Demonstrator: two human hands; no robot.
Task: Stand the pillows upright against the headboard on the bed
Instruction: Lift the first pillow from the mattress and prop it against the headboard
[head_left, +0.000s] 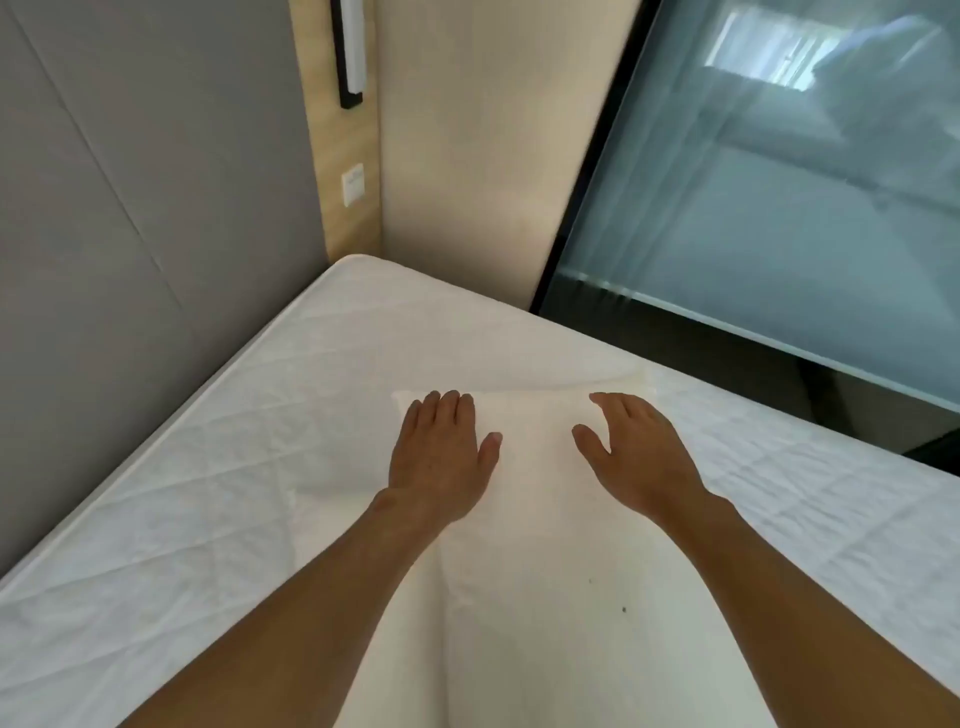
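Head view looks down on a bed (218, 467) with a bare white quilted mattress that fills the lower frame and runs to a far corner. Behind its left edge stands a grey padded headboard (130, 208), and to the right of that a pale wood strip (345, 228) carrying a white wall switch (353, 184) and a dark-framed light bar (350, 52). A cream wall panel sits next to the strip, and a large dark-framed glass pane (779, 182) takes the right side.

A white pillow (535, 519) lies flat on the middle of the mattress, its long side running from near to far, well apart from the headboard. Two small dark specks show on its near part.

Both bare forearms reach in from the near edge. The left hand (441, 457) rests palm down on the far left part of the pillow, fingers (449, 410) straight and close together, gripping nothing. The right hand (634, 452) lies on the far right part, fingers (621, 405) spread and slightly curved with the thumb out, pressing on the cloth rather than closed around it.
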